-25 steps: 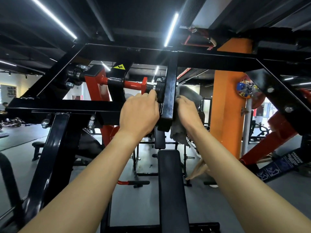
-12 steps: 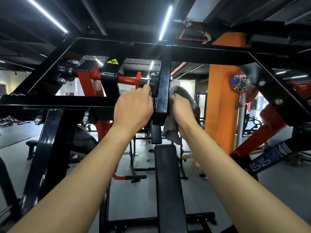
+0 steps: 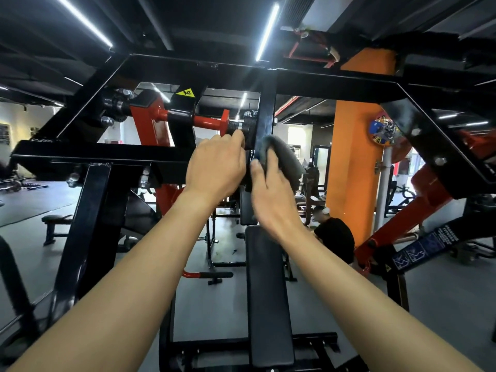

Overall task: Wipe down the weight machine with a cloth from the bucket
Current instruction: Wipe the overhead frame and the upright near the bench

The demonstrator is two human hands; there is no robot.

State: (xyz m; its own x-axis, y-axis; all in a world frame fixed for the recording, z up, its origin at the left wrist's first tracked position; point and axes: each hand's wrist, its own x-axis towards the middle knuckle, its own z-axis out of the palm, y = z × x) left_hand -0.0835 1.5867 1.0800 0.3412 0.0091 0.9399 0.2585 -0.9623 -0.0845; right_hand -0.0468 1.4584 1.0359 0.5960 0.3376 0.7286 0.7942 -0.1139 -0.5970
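The weight machine has a black steel frame (image 3: 268, 76) with red pivot parts (image 3: 206, 120) and a black padded bench (image 3: 265, 291) running toward me. A vertical black post (image 3: 265, 116) hangs from the top bar at the centre. My right hand (image 3: 271, 194) holds a grey cloth (image 3: 287, 159) pressed against the right side of that post. My left hand (image 3: 214, 167) grips the left side of the post, with the fingers curled round the black knob there. No bucket is in view.
An orange pillar (image 3: 354, 162) stands behind the machine on the right. A person in a black shirt (image 3: 335, 237) crouches on the floor beside it. Other benches (image 3: 56, 224) and racks stand on the grey floor at left and behind.
My right hand and the cloth have slid lower down the post and the cloth is bunched more over my fingers. The crouching person has come into view behind.
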